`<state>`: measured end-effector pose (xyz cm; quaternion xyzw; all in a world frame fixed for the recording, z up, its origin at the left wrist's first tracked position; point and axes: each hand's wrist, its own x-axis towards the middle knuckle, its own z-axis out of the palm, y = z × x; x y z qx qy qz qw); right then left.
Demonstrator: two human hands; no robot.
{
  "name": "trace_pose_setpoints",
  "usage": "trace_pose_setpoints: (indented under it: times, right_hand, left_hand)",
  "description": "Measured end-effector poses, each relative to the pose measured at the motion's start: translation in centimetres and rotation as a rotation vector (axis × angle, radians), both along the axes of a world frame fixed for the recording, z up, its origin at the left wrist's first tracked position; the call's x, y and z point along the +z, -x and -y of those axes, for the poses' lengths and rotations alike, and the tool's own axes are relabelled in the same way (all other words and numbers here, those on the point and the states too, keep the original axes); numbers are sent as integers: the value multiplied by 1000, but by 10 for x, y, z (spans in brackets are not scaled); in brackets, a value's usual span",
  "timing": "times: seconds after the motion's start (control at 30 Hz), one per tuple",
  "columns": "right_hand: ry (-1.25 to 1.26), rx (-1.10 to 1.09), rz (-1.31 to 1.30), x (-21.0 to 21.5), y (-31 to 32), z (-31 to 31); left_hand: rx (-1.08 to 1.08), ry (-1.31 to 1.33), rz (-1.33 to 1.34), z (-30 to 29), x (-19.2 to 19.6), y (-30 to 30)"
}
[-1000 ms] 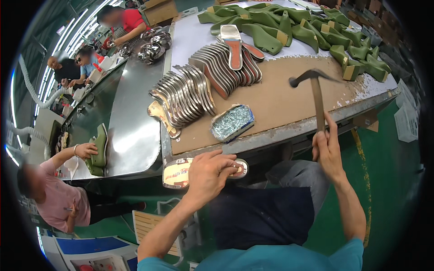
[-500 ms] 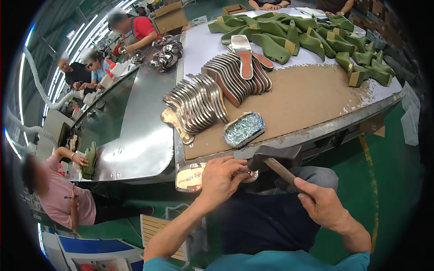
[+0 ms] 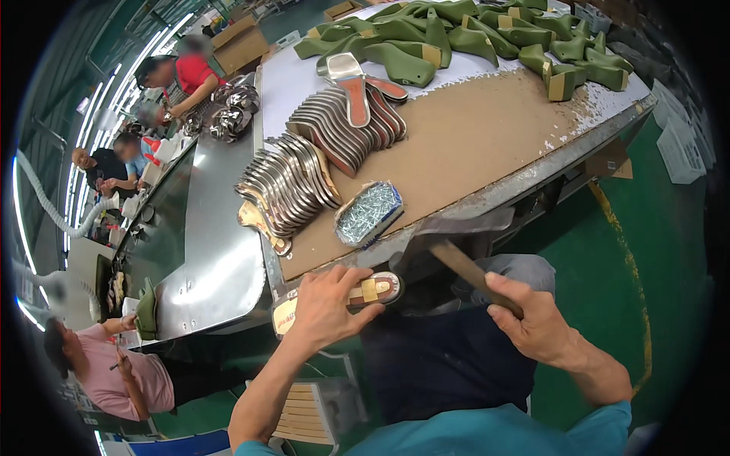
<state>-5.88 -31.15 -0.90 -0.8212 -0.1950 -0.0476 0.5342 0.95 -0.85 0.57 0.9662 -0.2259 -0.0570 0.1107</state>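
Observation:
My left hand (image 3: 328, 308) is wrapped round a shoe insole (image 3: 379, 289), cream at one end with a small yellow piece near the other, held at the table's front edge. Above my lap, my right hand (image 3: 534, 318) grips the wooden handle of a hammer (image 3: 473, 272); its dark head is smeared by motion. Just beyond the insole, an open box of nails (image 3: 369, 214) sits on the board. Left of it, metallic curved insoles (image 3: 285, 186) stand in a tight row. A second row, with reddish-brown faces (image 3: 346, 125), stands behind, one piece lying on top.
Green shoe lasts (image 3: 403, 64) cover the far side of the brown-topped table (image 3: 464, 152). A steel bench (image 3: 220, 228) adjoins it on the left, with shiny metallic pieces (image 3: 232, 110) at its far end. A person in pink (image 3: 129, 365) and other co-workers are at the left.
My left fingers have shifted along the insole, exposing its narrow end and the yellow piece. The hammer has swung and blurs, still in my right hand. The whole view has turned a little.

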Motion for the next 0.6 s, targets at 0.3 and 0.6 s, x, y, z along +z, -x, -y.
trace_pose_setpoints:
  times: [0.3, 0.6]
  right_hand:
    - [-146, 19, 306, 35, -7, 0]
    - [237, 24, 95, 42, -22, -17]
  left_hand:
    - [14, 5, 43, -7, -8, 5]
    - [-24, 11, 102, -11, -13, 4]
